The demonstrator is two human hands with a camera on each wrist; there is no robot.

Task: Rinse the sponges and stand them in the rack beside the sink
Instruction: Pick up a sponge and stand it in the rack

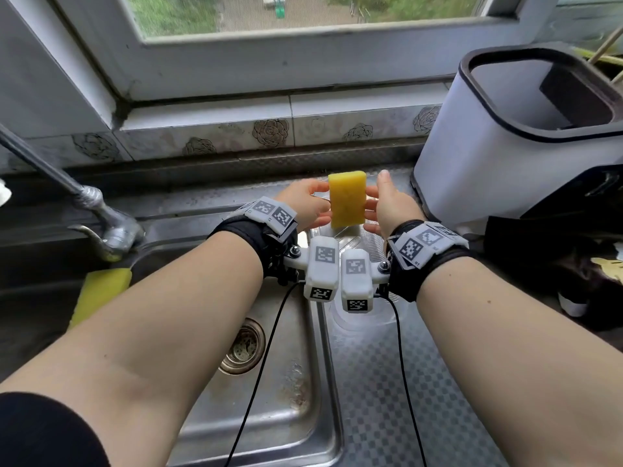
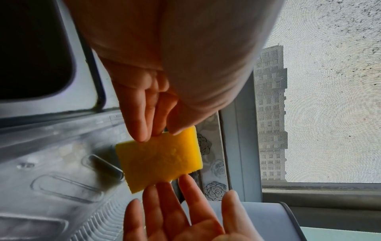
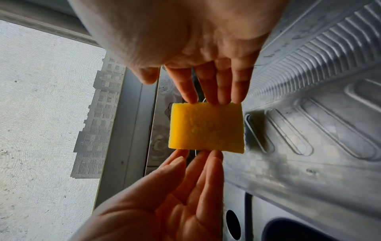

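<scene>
Between the two hands, a yellow sponge (image 1: 347, 200) stands upright on its short end, over the steel drainer just right of the sink (image 1: 269, 382). The left hand (image 1: 305, 205) and the right hand (image 1: 387, 203) each set straight fingertips against one narrow side; no finger curls round it, so the grip is a light squeeze from both sides, both hands flat. In the right wrist view the right fingertips (image 3: 214, 96) meet one long edge and the left fingertips (image 3: 208, 156) the other.

It looks light and soft, likely wet, so hard pressure would buckle it and squeeze water out, while too little would let it topple. The narrow side faces, about mid-height, seem the best hold, keeping the broad faces free. Below the grip something clear and ribbed shows, perhaps the rack; I cannot tell for sure.

Well to the left of the grip, a second yellow sponge (image 1: 101, 291) lies at the sink's far rim below the tap (image 1: 108, 224), apparently not yet racked. A white bin (image 1: 488, 170) stands right of the grip.
</scene>
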